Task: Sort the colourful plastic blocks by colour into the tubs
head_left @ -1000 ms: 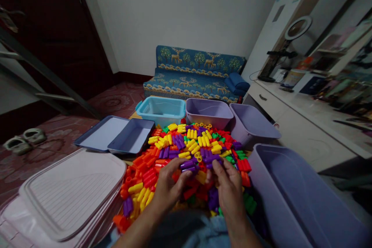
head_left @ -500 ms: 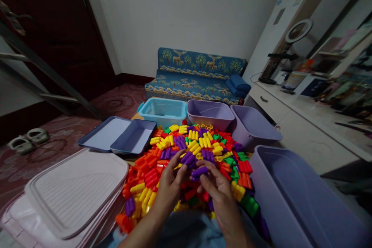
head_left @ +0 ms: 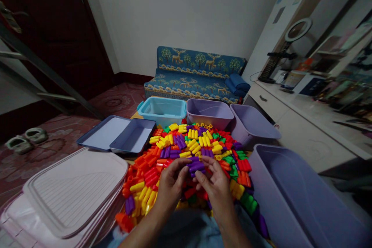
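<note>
A heap of red, yellow, green, orange and purple plastic pieces (head_left: 151, 176) covers the surface in front of me. Above its middle, purple pieces (head_left: 196, 166) sit between my two hands. My left hand (head_left: 171, 182) grips them from the left with thumb and fingers. From the right, my right hand (head_left: 214, 182) pinches them too, its thumb across the near side. The purple pieces touch or nearly touch one another; the exact joint between them is hidden by the fingertips.
Behind the heap stand a light blue bin (head_left: 162, 111) and a purple bin (head_left: 209, 113). More purple bins (head_left: 254, 126) line the right side. An open dark blue case (head_left: 133, 136) and stacked pale pink lids (head_left: 78, 190) lie left. A patterned sofa (head_left: 194, 79) stands beyond.
My hands have come closer together and slightly down. The purple pieces, held apart before, now meet between them.
</note>
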`<state>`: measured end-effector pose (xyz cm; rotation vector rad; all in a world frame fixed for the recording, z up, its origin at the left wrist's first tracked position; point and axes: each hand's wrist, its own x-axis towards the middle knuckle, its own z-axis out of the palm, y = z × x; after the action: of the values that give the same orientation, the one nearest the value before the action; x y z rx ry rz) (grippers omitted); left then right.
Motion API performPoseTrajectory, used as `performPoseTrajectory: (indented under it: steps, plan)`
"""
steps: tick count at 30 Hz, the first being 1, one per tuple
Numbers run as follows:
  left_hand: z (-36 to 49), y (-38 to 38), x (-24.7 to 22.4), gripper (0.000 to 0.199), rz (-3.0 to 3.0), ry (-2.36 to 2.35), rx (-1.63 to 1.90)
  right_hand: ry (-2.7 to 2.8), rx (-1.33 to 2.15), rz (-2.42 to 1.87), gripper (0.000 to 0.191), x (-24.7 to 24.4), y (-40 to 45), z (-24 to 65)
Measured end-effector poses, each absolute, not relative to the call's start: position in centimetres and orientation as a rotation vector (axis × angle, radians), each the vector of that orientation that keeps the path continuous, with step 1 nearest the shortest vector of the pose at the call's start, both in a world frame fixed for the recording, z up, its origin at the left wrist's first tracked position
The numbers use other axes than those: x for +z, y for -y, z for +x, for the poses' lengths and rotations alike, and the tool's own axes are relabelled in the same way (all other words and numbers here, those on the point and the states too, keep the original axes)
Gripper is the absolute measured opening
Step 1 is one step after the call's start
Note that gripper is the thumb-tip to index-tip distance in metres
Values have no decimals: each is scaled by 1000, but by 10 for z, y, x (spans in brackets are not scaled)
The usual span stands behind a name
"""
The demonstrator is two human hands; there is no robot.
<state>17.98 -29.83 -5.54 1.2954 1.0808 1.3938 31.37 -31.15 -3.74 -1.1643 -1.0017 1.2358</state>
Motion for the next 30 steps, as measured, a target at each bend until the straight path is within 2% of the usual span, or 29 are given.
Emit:
performPoseTrajectory:
  steps: [4, 10, 19, 25, 30]
  plan:
    - [176, 298, -57, 17, 1616, -1080, 1403, 1052, 1325, -1160, 58, -38, 314, 314]
    - [173, 299, -52, 29, 2122, -938, 1494, 1201, 1224, -1189, 52, -42, 312, 319]
    - [171, 299, -47, 36, 2129, -948, 1314, 1096, 1262, -1140, 37, -32, 317, 319]
    - [164, 291, -53, 45, 2277, -1312, 1216, 926, 1381, -1116, 49, -35, 318, 316]
    - [154, 281, -66, 48, 2328, -1608, 1029, 828, 1449, -1077, 51, -33, 320, 317]
